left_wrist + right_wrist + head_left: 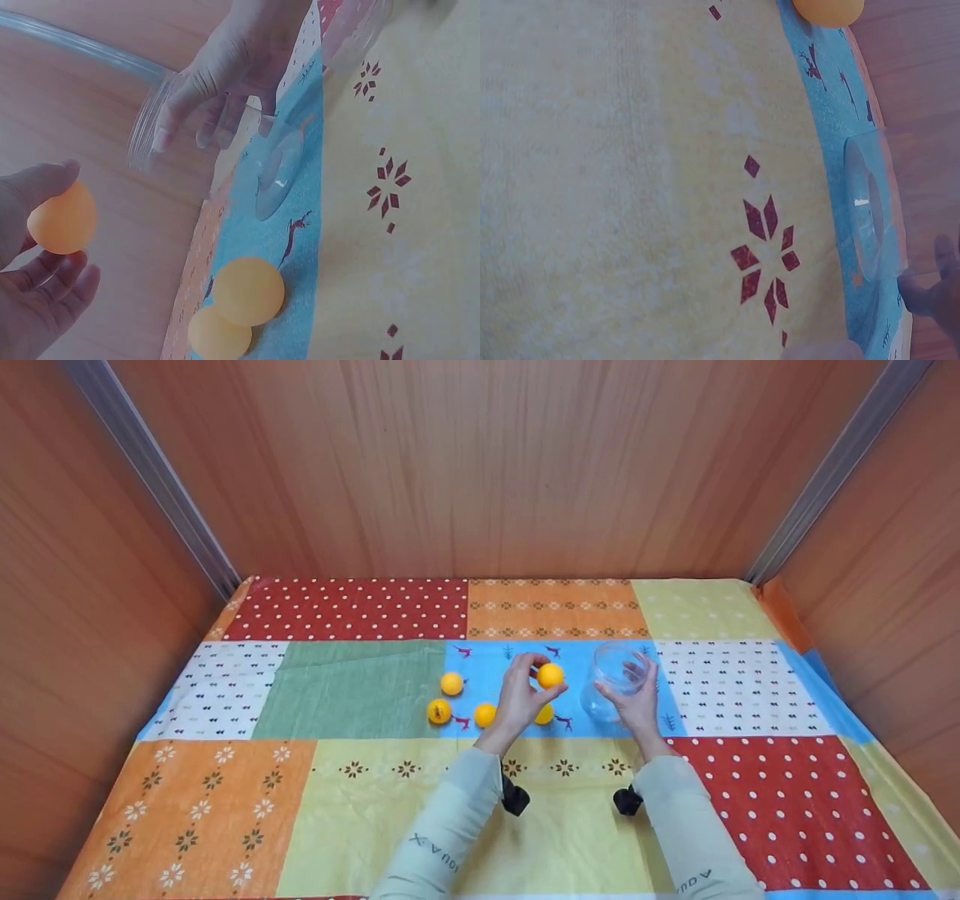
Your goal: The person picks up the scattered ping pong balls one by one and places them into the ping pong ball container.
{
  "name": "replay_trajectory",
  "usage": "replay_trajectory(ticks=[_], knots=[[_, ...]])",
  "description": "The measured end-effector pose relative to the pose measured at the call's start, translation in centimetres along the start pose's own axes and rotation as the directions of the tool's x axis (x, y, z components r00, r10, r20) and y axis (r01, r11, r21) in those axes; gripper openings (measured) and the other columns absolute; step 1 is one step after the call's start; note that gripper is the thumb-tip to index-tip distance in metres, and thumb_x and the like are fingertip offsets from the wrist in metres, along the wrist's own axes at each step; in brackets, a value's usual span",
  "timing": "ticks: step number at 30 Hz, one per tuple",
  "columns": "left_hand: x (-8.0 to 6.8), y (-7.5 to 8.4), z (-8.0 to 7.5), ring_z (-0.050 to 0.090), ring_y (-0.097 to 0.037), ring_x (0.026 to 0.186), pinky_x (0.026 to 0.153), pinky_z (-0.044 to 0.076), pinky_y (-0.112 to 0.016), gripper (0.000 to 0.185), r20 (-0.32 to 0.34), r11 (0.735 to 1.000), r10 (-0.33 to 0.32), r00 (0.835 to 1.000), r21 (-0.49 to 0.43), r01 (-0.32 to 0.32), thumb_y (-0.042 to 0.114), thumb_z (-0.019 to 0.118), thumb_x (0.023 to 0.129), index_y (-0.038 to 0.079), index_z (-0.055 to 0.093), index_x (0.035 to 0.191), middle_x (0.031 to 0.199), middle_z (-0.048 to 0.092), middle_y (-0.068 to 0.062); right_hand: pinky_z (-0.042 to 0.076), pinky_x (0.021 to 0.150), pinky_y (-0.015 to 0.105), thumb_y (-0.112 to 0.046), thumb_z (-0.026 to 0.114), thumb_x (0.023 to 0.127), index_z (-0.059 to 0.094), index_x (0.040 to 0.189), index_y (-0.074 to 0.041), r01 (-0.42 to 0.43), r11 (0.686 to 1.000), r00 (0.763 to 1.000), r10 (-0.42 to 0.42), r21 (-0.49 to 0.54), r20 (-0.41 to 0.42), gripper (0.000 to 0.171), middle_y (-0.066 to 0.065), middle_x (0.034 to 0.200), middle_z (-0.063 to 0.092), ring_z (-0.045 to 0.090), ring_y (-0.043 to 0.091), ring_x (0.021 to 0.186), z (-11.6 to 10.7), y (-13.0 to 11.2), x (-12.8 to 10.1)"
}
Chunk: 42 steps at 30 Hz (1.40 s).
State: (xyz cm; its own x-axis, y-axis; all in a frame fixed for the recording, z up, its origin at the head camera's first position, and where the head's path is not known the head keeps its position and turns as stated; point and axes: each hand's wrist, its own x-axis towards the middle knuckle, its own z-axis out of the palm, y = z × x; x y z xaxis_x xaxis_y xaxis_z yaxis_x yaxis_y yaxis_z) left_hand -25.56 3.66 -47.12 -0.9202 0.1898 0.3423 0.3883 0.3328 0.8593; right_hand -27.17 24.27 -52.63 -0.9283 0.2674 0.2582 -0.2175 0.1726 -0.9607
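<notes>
My left hand (531, 684) pinches an orange ball (550, 675) between thumb and fingers, lifted just off the cloth. In the left wrist view the same ball (64, 217) sits at the fingertips of the left hand (46, 279). My right hand (637, 699) grips a clear plastic jar (613, 673), tipped with its mouth toward the ball; the jar's rim (148, 124) and the right hand (225, 79) appear there too. The jar's base (874, 214) rests near the cloth, with fingertips (939, 294) beside it. The ball is a short gap left of the jar's mouth.
Several more orange balls lie on the patchwork cloth (352, 690): one ball (451, 683) at the back, another (439, 711) to the left, one (485, 714) near my left wrist and one (545, 714) under the hand. Wooden walls (480, 465) enclose three sides.
</notes>
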Motion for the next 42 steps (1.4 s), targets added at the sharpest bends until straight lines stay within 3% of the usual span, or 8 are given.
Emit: replay_trajectory(ticks=[6,9,15,22,29,35,42], knots=[[1.5,1.0,0.9,0.048,-0.016,0.085,0.070,0.044,-0.022,0.039,-0.002,0.992,0.113,0.994,0.065,-0.113,0.020,0.070,0.075,0.004,0.052,0.106,0.101,0.050,-0.006,0.026,0.098,0.047,-0.007,0.077,0.066,0.026,0.130,-0.005,0.028,0.999,0.999,-0.029,-0.032,-0.025,0.082,0.020,0.122,0.041,0.036,0.035,0.116,0.0,1.0,0.3],[2.2,1.7,1.3,0.048,-0.016,0.085,0.071,0.044,-0.021,0.039,0.009,0.988,0.135,0.991,0.078,-0.135,0.020,0.070,0.076,0.004,0.051,0.106,0.101,0.050,-0.006,0.025,0.098,0.047,-0.007,0.077,0.066,0.026,0.129,-0.004,0.035,0.999,0.999,-0.036,-0.030,-0.025,0.082,0.023,0.123,0.040,0.036,0.035,0.116,0.1,1.0,0.3],[3.2,2.6,2.3,0.048,-0.016,0.089,0.078,0.042,-0.017,0.039,0.037,0.986,0.125,0.991,0.104,-0.128,0.018,0.069,0.077,0.005,0.050,0.108,0.104,0.048,-0.006,0.025,0.099,0.046,-0.008,0.075,0.069,0.024,0.131,-0.007,-0.015,0.999,1.000,0.015,-0.038,-0.013,0.080,0.023,0.126,0.038,0.035,0.033,0.117,0.1,0.8,0.4],[4.0,3.4,3.7,0.049,-0.016,0.097,0.086,0.039,-0.017,0.039,0.054,0.981,0.106,0.993,0.158,-0.113,0.020,0.067,0.078,0.007,0.050,0.110,0.107,0.049,-0.004,0.022,0.098,0.052,0.001,0.072,0.070,0.023,0.130,0.001,-0.006,1.000,1.000,0.006,0.026,-0.004,0.077,0.025,0.125,0.037,0.031,0.042,0.117,0.3,-1.8,-0.6],[4.5,4.0,5.2,0.049,-0.014,0.096,0.087,0.039,-0.017,0.039,0.059,0.979,0.066,0.996,0.187,-0.076,0.018,0.068,0.078,0.008,0.050,0.112,0.108,0.049,-0.002,0.024,0.100,0.045,-0.009,0.074,0.071,0.024,0.132,-0.007,-0.045,0.999,0.999,0.045,0.000,0.008,0.078,0.020,0.129,0.036,0.033,0.032,0.118,-0.1,0.2,0.2],[4.7,4.4,6.1,0.049,-0.014,0.096,0.086,0.040,-0.017,0.041,0.069,0.973,0.052,0.996,0.221,-0.066,0.017,0.068,0.078,0.008,0.050,0.113,0.110,0.048,-0.003,0.025,0.100,0.044,-0.008,0.074,0.071,0.023,0.131,-0.005,-0.001,0.999,1.000,0.001,-0.032,0.006,0.079,0.023,0.128,0.036,0.035,0.032,0.116,-0.2,0.8,0.4],[5.0,5.0,6.7,0.049,-0.012,0.097,0.085,0.040,-0.016,0.044,0.090,0.970,-0.004,0.996,0.242,-0.018,0.019,0.067,0.078,0.012,0.048,0.117,0.112,0.046,-0.001,0.026,0.099,0.043,-0.007,0.074,0.070,0.024,0.131,-0.005,0.020,0.996,1.000,-0.021,-0.091,-0.009,0.079,0.017,0.126,0.039,0.037,0.030,0.114,0.0,0.9,0.2]])
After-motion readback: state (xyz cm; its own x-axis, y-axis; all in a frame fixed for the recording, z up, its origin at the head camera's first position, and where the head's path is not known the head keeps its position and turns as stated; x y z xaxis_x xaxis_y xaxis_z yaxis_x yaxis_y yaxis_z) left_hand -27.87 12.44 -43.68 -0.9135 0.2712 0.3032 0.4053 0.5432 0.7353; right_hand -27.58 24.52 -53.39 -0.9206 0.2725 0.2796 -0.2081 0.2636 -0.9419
